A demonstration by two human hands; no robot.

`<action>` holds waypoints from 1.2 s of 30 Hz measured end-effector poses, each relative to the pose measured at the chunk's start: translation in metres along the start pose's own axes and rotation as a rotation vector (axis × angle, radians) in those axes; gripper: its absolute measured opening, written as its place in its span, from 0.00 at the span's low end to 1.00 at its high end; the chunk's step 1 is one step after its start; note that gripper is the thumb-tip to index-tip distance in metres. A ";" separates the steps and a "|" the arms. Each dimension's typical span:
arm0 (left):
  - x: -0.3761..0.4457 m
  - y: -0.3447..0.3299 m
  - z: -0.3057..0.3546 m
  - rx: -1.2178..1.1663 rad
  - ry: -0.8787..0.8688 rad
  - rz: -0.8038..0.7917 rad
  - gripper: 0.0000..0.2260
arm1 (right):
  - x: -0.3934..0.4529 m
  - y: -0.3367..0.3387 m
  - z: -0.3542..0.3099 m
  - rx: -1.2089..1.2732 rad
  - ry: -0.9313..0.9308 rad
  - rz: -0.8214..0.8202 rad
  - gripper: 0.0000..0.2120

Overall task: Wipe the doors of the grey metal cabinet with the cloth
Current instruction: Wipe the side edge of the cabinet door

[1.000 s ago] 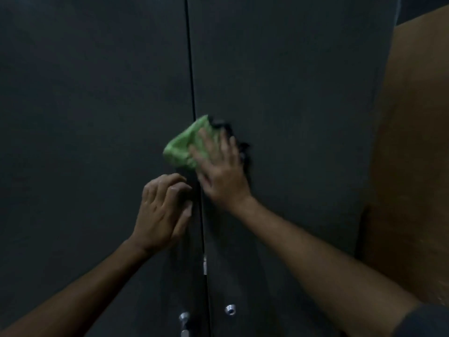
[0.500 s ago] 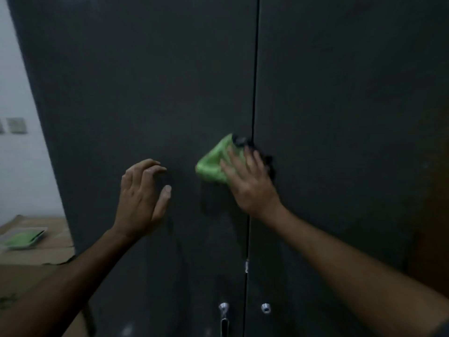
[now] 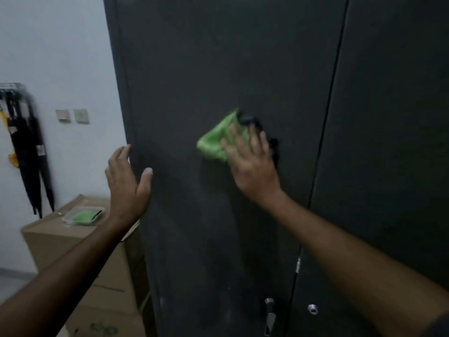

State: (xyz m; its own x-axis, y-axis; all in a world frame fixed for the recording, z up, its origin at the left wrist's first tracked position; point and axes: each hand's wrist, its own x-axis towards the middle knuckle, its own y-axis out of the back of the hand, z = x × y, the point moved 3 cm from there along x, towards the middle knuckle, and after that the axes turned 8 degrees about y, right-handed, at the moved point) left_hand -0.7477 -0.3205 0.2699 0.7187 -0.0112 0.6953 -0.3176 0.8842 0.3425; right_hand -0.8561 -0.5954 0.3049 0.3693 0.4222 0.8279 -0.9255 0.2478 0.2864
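Note:
The grey metal cabinet fills most of the view, with its left door (image 3: 218,69) and right door (image 3: 393,117) meeting at a vertical seam. A green cloth (image 3: 218,139) with a dark edge lies flat against the left door at mid height. My right hand (image 3: 252,164) presses it there with straight, spread fingers. My left hand (image 3: 127,181) is open, fingers up, at the cabinet's left edge; contact with the door is unclear.
A metal handle (image 3: 269,317) and a round lock (image 3: 312,308) sit low by the seam. Left of the cabinet stand stacked cardboard boxes (image 3: 73,242) bearing a tray with a green cloth (image 3: 83,216). Dark umbrellas (image 3: 26,152) hang on the white wall, near two switches (image 3: 72,116).
My right hand has slid the cloth leftward from the seam onto the left door. My left hand has moved left to the cabinet's edge and uncurled. The view has swung left.

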 end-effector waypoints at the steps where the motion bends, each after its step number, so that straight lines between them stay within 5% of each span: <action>1: 0.002 0.002 -0.003 -0.074 0.079 -0.040 0.30 | -0.034 -0.014 -0.022 0.022 0.194 -0.083 0.25; 3: 0.004 0.004 -0.005 -0.245 0.208 -0.145 0.28 | -0.099 -0.029 -0.050 0.065 0.569 -0.291 0.23; 5: 0.007 0.003 -0.006 -0.362 0.258 -0.214 0.24 | -0.110 -0.027 -0.045 0.073 0.709 -0.380 0.23; 7: 0.011 0.004 -0.011 -0.445 0.292 -0.226 0.23 | -0.067 -0.018 -0.024 0.036 0.603 -0.312 0.24; 12: 0.016 0.009 -0.020 -0.526 0.360 -0.229 0.31 | 0.106 0.008 -0.001 -0.047 -0.059 0.025 0.25; 14: 0.020 0.011 -0.022 -0.583 0.372 -0.237 0.25 | 0.106 -0.011 -0.036 -0.011 -0.080 0.023 0.26; 18: 0.030 0.018 -0.036 -0.659 0.434 -0.294 0.27 | 0.001 -0.061 -0.140 0.074 0.617 -0.362 0.25; 20: 0.033 0.021 -0.040 -0.675 0.439 -0.346 0.30 | -0.010 -0.064 -0.145 0.074 0.797 -0.516 0.27; 22: 0.037 0.021 -0.041 -0.729 0.457 -0.367 0.30 | 0.039 -0.061 -0.124 0.064 0.678 -0.395 0.29; 27: 0.050 0.022 -0.047 -0.801 0.535 -0.366 0.29 | 0.149 -0.038 -0.094 0.064 0.011 -0.057 0.28; 30: 0.051 0.023 -0.052 -0.861 0.576 -0.413 0.29 | 0.077 -0.066 -0.158 0.068 0.311 -0.218 0.27; 33: 0.051 0.026 -0.051 -0.847 0.570 -0.458 0.30 | 0.007 -0.078 -0.198 0.052 0.814 -0.605 0.23; 36: 0.056 0.027 -0.052 -0.854 0.565 -0.477 0.30 | 0.041 -0.077 -0.183 0.039 0.836 -0.567 0.25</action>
State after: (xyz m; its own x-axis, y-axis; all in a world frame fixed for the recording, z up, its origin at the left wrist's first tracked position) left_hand -0.6841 -0.2729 0.2858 0.8988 -0.4121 0.1495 0.4356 0.8781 -0.1982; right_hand -0.7544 -0.4379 0.2287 0.6823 0.7302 -0.0350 -0.5914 0.5795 0.5608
